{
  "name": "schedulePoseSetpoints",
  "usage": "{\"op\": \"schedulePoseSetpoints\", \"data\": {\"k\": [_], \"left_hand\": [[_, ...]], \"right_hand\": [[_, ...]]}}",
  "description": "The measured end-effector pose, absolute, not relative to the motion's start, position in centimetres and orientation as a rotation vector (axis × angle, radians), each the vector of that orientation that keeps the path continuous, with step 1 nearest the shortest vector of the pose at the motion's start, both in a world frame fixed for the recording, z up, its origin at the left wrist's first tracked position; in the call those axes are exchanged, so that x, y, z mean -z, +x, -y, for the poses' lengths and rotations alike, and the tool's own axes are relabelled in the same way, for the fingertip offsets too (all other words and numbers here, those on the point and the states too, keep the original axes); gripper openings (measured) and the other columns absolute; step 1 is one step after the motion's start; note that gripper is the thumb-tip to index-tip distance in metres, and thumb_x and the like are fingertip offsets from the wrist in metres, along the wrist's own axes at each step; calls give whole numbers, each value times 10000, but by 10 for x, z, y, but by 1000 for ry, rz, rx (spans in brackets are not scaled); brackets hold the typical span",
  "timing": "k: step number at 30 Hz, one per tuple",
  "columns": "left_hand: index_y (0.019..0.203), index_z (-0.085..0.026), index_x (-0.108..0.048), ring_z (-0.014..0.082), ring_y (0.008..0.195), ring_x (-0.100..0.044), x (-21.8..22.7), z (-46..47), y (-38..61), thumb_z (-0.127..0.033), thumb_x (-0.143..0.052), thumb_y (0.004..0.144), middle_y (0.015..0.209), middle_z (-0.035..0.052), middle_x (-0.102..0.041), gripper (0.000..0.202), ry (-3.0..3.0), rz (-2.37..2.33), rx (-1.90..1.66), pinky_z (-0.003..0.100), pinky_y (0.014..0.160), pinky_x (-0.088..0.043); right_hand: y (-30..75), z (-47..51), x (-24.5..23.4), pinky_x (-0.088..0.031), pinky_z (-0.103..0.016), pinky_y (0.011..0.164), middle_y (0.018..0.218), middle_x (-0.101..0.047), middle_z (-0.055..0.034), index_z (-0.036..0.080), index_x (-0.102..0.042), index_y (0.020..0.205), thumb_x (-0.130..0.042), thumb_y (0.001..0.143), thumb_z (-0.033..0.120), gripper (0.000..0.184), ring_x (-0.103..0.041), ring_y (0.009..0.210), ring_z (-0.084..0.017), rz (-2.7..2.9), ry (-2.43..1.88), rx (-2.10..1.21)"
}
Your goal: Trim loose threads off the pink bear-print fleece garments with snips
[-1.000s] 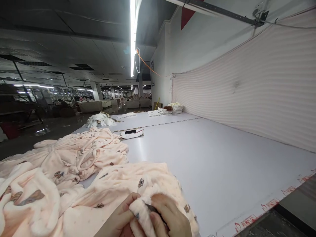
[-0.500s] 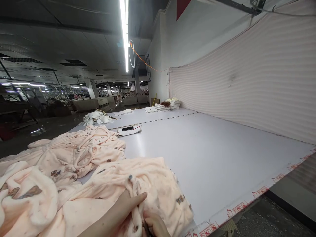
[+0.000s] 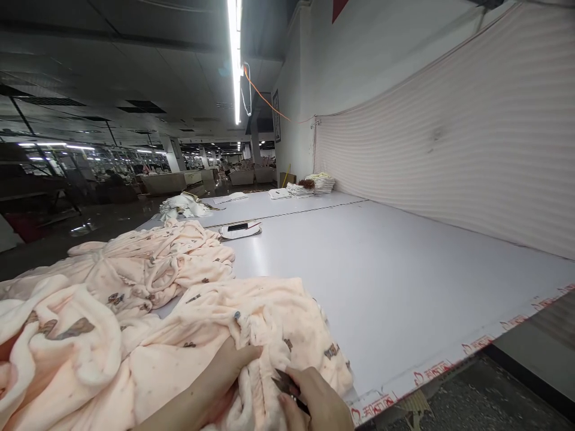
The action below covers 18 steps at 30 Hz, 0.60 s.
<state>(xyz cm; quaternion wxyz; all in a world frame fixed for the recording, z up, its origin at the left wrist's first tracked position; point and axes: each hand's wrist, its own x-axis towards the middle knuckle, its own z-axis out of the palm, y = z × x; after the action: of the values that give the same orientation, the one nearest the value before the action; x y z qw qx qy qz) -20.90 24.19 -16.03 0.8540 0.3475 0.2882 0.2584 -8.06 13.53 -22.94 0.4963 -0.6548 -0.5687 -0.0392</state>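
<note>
A peach plush garment (image 3: 179,359) with small brown printed figures lies spread along the near side of the table. My left hand (image 3: 238,362) is closed on a bunched fold of it, thumb on top and the other fingers hidden in the cloth. To its right, my right hand (image 3: 314,398) grips small thread snips (image 3: 284,381), their dark pointed blades against the fold's right side. Whether the blades are apart or together I cannot tell. A small blue-grey spot (image 3: 237,315) shows on the cloth above my left hand.
More peach plush fabric (image 3: 148,263) is heaped to the left. Farther back are a white cloth pile (image 3: 184,206), a notepad (image 3: 240,232) with a dark phone-like object on it, and stacked pieces (image 3: 321,182). The pale table (image 3: 381,287) meets a curtained wall.
My right hand has come up and right into fuller view, now showing the snips' blades at the cloth. The fold by my left hand looks more opened out. The view has shifted slightly.
</note>
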Motion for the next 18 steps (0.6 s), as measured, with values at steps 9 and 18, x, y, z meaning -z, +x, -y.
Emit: {"op": "schedulePoseSetpoints", "data": {"k": [9, 18], "left_hand": [[1048, -87, -635, 299, 900, -681, 149, -234, -209, -126, -635, 708, 890, 125, -738, 342, 762, -667, -541, 390, 793, -509], [1057, -110, -629, 289, 913, -674, 146, -233, -210, -96, -643, 686, 898, 108, -736, 372, 837, -686, -589, 391, 817, -504]], "right_hand": [[-84, -143, 242, -440, -247, 527, 720, -684, -33, 244, -666, 953, -369, 949, 394, 333, -664, 611, -191, 1503, -1751, 305], [-80, -144, 239, -480, -203, 524, 712, -694, -6, 288, -696, 887, -429, 910, 470, 324, -685, 629, -170, 1353, -1680, 39]]}}
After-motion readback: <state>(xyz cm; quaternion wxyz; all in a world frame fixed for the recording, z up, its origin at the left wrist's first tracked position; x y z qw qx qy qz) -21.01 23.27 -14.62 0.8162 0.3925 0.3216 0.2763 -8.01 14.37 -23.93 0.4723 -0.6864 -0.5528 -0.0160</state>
